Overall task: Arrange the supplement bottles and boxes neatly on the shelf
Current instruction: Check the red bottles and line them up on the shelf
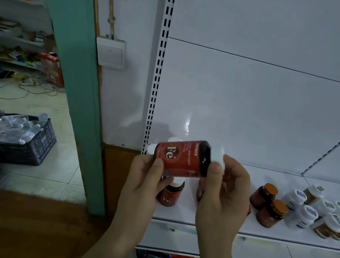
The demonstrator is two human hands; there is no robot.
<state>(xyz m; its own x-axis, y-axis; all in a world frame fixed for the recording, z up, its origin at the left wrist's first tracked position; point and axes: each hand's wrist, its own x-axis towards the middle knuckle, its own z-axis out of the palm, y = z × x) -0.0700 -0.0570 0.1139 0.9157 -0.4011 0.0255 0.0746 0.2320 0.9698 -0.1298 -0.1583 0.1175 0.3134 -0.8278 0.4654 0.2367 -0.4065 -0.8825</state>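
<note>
The red bottle (pixel 178 158) lies on its side in the air above the left end of the shelf (pixel 260 230). Its long axis runs nearly level, left to right, tilted slightly up at the right. The white cap (pixel 218 155) points right; the base points left. The label faces the camera, with the mark "Fe" readable near the base end.

Both forearms rise from the lower edge of the view and converge on the bottle. The left hand (pixel 145 178) grips the base end: the thumb lies across the front of the label, the fingers curl behind. The right hand (pixel 225 190) grips the cap end: the thumb presses on the dark neck just beside the cap, the fingers wrap round the cap from behind. Both hands are closed on the bottle.

Positions relative to the held bottle:
- Directly below it, a second red "Fe" bottle (pixel 170 193) stands upright on the shelf, partly hidden by the left hand.
- Behind it, white caps of further bottles show at the shelf's back; the bottles themselves are hidden.
- To its right and lower, two dark red bottles with orange caps (pixel 267 205) stand upright, close together.
- Further right, white bottles (pixel 300 210) and white-capped amber jars (pixel 328 225) stand in a group.
- Far to its left, on the floor, a dark crate (pixel 24 145) holds clear plastic bottles.
</note>
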